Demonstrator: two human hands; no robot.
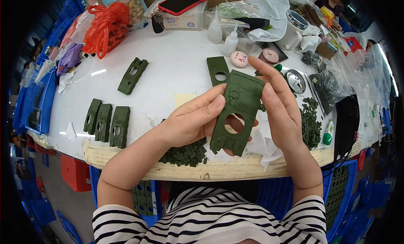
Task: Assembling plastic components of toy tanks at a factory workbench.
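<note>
Gripping green hull plate w/ both hands, left, right, above table edge, bare tabletop behind

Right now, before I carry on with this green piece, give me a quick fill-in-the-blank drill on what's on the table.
1. Both hands, left hand and right hand, hold one green plastic hull plate with a ____ hole in it.
2. At the table's left front edge, ____ matching plates lie side by side.
3. The crumpled bag at the back left is ____.
4. The phone has a ____ case.

Missing words: round; three; red; red
</note>
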